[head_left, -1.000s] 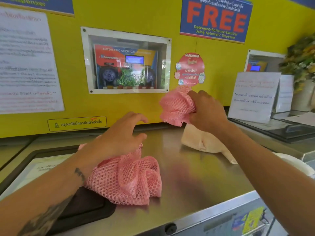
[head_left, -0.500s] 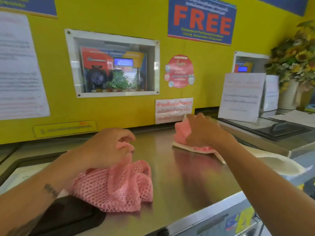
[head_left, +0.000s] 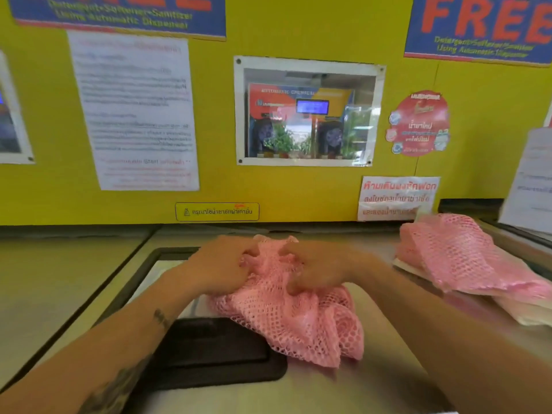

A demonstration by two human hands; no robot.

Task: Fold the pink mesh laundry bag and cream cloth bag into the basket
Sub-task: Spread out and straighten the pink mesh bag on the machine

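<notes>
A crumpled pink mesh laundry bag lies on the steel machine top in front of me. My left hand and my right hand both grip its far edge, fingers sunk into the mesh. A second piece of pink mesh lies flat at the right, resting on the cream cloth bag, whose pale edge shows beneath it. No basket is in view.
The steel top holds a black-framed lid with a dark handle recess under my left forearm. A yellow wall with posters and a small window stands right behind. White paper notices lean at the far right.
My right hand set the second pink mesh down on the cream cloth and came left to join my left hand on the crumpled mesh bag. The view has turned left.
</notes>
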